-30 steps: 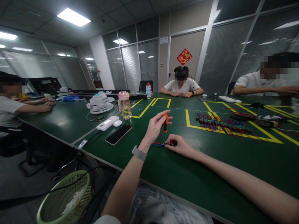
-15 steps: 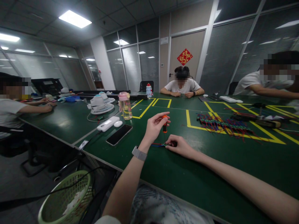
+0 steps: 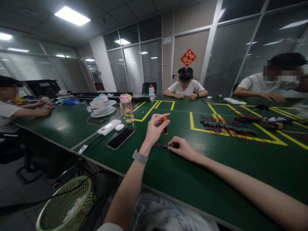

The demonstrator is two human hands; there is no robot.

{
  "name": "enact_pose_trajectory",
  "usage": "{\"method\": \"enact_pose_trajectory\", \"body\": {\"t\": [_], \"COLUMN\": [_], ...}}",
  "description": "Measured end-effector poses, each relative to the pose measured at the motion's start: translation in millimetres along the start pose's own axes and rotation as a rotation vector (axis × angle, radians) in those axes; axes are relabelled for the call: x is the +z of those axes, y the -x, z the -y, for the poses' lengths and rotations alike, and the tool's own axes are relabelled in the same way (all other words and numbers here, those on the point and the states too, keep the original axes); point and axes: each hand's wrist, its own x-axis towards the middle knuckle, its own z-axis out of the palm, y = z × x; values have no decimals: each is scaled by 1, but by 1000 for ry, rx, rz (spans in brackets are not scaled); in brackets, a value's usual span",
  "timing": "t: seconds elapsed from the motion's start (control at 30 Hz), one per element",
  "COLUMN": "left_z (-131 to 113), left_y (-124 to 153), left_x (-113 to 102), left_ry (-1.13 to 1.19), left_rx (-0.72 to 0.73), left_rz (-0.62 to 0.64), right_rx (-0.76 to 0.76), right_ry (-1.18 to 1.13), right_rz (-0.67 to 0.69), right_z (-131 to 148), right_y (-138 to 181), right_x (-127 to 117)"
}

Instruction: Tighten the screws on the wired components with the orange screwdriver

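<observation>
My left hand (image 3: 153, 130) has its thumb and fingers around the orange-and-black handle of a screwdriver (image 3: 166, 130), with the index finger stretched out over the top. The screwdriver leans slightly, and its thin shaft points down at a small green circuit board (image 3: 166, 146) on the table. Red and blue wires (image 3: 157, 146) run from the board to the left. Low on the table, my right hand (image 3: 183, 148) pinches the board's right edge with thumb and fingertips. Whether the tip sits in a screw is too small to tell.
Left of my hands lie a phone (image 3: 120, 138), a white power bank (image 3: 109, 127) and a pink-lidded bottle (image 3: 127, 108). Toward the right, a heap of wired boards (image 3: 226, 125) lies inside yellow tape. Three people sit around the table. A green basket (image 3: 64, 202) stands below the edge.
The screwdriver has gone from nearly upright to a slight lean, its top toward the left. My left fingers have shifted on the handle. The whole view has moved slightly.
</observation>
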Motion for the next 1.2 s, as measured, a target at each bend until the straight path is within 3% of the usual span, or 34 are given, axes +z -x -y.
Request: {"method": "enact_pose_trajectory", "body": {"t": [0.2,0.37,0.43,0.63,0.83,1.03,1.2], "left_z": [3,6,4,1,8,11,11], "left_y": [-4,-5,-4,-1,-3,-4,-4], "left_x": [-10,-8,-4,7,5,1,-1], "left_ry": [222,45,-36,158,35,165,-31], "left_rx": [-81,-36,8,-34,-9,-24,31], "left_rz": [154,-6,-16,171,23,104,-54], "right_rx": [-1,-23,-28,-35,8,15,18], "right_ry": [43,-13,-23,-90,-160,-163,-159], "right_rz": [10,6,13,54,68,28,26], "right_z": [-3,-12,-14,-18,-20,-21,-20], "right_y": [-11,-13,-14,-18,-28,-29,-27], "right_x": [2,5,5,3,5,11,11]}}
